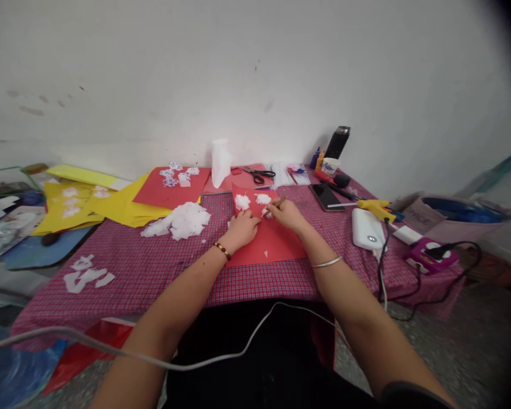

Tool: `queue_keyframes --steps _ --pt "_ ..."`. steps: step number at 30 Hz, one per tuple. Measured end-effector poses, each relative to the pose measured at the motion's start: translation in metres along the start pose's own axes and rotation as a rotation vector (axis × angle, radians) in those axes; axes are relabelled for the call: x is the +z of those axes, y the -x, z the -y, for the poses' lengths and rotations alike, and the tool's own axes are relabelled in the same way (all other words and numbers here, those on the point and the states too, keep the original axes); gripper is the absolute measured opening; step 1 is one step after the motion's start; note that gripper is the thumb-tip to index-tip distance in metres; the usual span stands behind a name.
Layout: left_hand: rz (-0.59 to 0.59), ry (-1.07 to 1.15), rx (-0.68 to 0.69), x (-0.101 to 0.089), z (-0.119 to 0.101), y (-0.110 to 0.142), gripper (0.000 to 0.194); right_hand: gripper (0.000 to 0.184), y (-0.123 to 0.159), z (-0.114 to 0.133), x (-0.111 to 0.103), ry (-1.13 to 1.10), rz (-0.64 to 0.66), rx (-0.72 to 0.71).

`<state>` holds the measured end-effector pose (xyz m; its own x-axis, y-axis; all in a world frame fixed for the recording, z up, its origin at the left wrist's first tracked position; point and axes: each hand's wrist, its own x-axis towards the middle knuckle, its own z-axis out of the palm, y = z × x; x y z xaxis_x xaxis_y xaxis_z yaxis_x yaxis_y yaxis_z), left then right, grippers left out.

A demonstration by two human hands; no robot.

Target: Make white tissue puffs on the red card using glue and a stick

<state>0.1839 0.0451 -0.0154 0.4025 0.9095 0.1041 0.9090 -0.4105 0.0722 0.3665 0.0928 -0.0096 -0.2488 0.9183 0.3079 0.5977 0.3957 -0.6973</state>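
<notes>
We had the red paper sheet (276, 244) flat before us on the cloth-covered desk (145, 284), with two white shredded-paper tufts (242, 202) side by side on its upper part. Our left hand (243, 228) rested on the sheet just below the left tuft, fingers bent; we could not tell whether its grip held anything. Our right hand (286, 213) had its grip closed on a thin stick (281, 200), the tip over a small white piece beside the right tuft. To the left of the sheet we had a heap of white paper pieces (183, 220), with cut scraps (87, 276) nearer the front edge. Scissors (259, 174) lay behind the sheet, and a smartphone (327, 197), a yellow glue gun (377, 209) and a white power bank (367, 229) to its right.
</notes>
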Motion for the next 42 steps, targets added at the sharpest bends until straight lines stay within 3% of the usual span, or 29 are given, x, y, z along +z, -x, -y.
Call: queue_keyframes --steps 9,20,33,42 --pt "0.007 0.003 0.009 0.000 0.000 -0.001 0.038 0.024 0.000 -0.001 -0.005 0.048 -0.018 0.051" --pt "0.000 0.014 0.004 -0.001 0.000 0.000 0.039 0.036 -0.004 -0.005 -0.019 0.076 -0.169 0.119" --pt "0.005 0.015 0.001 -0.001 -0.001 -0.001 0.037 0.029 -0.003 -0.006 -0.019 0.130 -0.088 0.146" --pt "-0.007 0.014 0.006 0.002 0.001 -0.001 0.037 0.033 -0.002 -0.002 -0.006 0.028 -0.026 0.039"
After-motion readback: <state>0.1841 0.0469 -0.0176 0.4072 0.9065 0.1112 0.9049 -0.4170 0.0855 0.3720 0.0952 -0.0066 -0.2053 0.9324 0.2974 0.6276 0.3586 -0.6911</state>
